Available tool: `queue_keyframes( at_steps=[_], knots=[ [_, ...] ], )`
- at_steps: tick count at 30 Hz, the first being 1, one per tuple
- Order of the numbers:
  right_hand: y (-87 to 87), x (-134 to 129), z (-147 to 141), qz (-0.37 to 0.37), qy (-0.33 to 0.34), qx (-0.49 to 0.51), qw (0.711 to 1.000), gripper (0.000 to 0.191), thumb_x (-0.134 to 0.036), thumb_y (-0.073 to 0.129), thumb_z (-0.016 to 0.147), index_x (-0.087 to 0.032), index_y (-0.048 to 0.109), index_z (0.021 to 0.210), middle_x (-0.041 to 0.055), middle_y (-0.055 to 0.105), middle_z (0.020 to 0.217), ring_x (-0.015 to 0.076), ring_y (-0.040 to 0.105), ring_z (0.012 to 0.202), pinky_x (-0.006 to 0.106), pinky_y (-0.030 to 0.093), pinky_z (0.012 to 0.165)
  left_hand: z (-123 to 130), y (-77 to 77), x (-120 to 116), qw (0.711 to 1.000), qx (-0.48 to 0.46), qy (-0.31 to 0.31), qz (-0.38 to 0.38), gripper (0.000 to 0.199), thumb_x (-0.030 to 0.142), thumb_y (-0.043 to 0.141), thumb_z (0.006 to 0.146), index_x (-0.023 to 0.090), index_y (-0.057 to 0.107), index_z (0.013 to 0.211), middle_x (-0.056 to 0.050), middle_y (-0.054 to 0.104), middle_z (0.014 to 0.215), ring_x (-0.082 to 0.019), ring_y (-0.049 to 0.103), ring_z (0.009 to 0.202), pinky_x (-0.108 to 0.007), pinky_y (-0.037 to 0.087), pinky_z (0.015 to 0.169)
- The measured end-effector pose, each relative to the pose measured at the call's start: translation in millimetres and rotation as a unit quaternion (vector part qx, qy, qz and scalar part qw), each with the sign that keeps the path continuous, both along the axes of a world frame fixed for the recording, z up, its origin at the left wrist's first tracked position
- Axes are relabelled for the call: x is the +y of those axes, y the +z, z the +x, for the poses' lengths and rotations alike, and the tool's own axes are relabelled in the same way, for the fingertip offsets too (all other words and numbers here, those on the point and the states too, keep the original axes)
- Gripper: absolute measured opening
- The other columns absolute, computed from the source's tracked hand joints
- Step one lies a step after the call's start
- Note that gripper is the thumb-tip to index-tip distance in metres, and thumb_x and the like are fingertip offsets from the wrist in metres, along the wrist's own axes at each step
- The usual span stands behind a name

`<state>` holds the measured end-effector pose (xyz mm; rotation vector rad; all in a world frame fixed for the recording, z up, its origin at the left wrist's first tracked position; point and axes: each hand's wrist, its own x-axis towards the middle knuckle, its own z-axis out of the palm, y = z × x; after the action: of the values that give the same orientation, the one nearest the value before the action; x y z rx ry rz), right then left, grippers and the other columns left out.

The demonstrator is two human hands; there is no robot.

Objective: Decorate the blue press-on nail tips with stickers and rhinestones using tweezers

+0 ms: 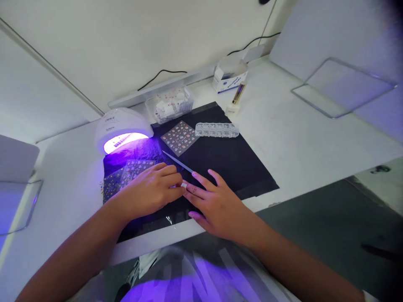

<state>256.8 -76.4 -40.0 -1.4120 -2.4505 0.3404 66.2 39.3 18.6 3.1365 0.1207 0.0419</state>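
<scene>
Fingers (pixel 170 181) over black tabletop mat (pixel 234 165)

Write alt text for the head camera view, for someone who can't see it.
Left hand meeting a fingertip of the right hand at a small white piece, above a black mat; beyond are a glowing lamp, patterned sheet and clear compartment case.

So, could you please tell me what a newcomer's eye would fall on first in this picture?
Probably the white lamp at the far left corner of the black mat, its opening glowing bright violet. Next would come the two hands over the mat's near part: the left hand, fingers drawn together, is at a small white piece by a fingertip of the spread right hand.
</scene>
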Motion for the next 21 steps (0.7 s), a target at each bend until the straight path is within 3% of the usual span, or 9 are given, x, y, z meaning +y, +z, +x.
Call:
queue_keyframes(
  at_steps=[12, 21],
  knots=[
    [-1.3, -0.4, -0.3, 0.021, 0.003, -0.001, 1.000, 0.046, -0.037, 0.042, 0.097, -0.016, 0.053, 0.136, 0.0052, 0.051, 0.147, 0.0338, 0.037, 0.140, 0.062, 0.030, 0.111, 1.1, -2.8, 2.8, 0.998, -0.034, -0.007, 0.048, 0.024, 0.023, 0.045, 0.099, 0.018, 0.067, 0.092, -0.005, 0.064, 0.083, -0.019, 0.048, 0.076, -0.033, 0.035, 0.067],
    [-0.1, 0.0, -0.6, 0.009, 0.001, 0.001, 1.000, 0.047, -0.037, 0.043, 0.097, -0.016, 0.051, 0.138, 0.0045, 0.049, 0.149, 0.0343, 0.037, 0.140, 0.062, 0.029, 0.111, 0.6, -1.4, -1.1, 0.999, -0.030, -0.008, 0.034, 0.024, 0.021, 0.046, 0.098, 0.017, 0.066, 0.085, -0.005, 0.062, 0.082, -0.018, 0.047, 0.076, -0.033, 0.035, 0.068]
  ],
)
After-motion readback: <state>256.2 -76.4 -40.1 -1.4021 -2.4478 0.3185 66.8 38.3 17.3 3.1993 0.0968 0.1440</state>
